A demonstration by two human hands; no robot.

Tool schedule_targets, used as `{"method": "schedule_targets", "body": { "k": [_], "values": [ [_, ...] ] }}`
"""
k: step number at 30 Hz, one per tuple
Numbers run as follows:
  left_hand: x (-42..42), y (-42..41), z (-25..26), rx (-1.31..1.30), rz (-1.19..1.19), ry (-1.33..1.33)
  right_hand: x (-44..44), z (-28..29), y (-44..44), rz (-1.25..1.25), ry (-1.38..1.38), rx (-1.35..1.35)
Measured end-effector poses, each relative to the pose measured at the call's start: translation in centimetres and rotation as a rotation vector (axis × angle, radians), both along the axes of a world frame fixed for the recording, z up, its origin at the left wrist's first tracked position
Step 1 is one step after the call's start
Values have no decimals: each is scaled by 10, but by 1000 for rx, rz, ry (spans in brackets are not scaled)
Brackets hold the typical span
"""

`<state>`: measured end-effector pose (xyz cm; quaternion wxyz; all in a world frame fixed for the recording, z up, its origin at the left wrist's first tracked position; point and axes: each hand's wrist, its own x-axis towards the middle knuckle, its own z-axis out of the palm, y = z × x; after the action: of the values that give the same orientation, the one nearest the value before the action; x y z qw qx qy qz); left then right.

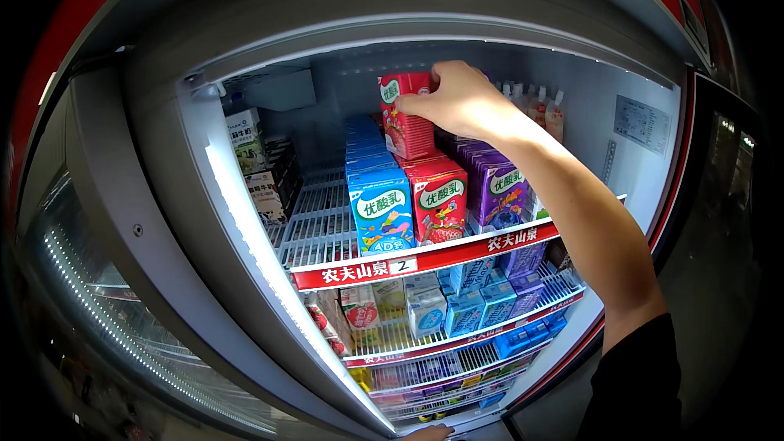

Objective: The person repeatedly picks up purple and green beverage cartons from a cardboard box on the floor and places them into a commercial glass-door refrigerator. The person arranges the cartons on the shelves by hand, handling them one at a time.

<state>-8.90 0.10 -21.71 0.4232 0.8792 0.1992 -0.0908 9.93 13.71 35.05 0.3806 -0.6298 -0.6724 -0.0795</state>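
My right hand (pixel 456 98) reaches into an upright display fridge and grips a red drink carton (pixel 411 131) between thumb and fingers. The carton is upright, slightly tilted, above a row of matching red cartons (pixel 440 205) on the top visible shelf; whether its base touches them I cannot tell. To the left of that row stand blue cartons (pixel 383 217), and to the right purple cartons (pixel 499 196), partly hidden by my forearm. My left hand (pixel 430 433) shows only in part at the bottom edge of the view. Its fingers and anything it may hold are unclear.
The wire shelf (pixel 318 202) has a red front strip (pixel 453 254). Black-and-white milk cartons (pixel 264 196) stand at its left, capped pouches (pixel 554 113) at the back right. Lower shelves hold more cartons (pixel 427 312). The open fridge door (pixel 138 229) is at the left.
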Motion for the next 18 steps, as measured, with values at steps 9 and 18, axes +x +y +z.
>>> {"method": "schedule_targets", "body": {
  "k": [9, 18],
  "values": [
    [20, 8, -18, 26, 34, 3, 1, 20, -1, 123, 27, -272],
    [40, 17, -2, -7, 64, 60, 24, 34, 31, 141, -104, -204]
  ]
}}
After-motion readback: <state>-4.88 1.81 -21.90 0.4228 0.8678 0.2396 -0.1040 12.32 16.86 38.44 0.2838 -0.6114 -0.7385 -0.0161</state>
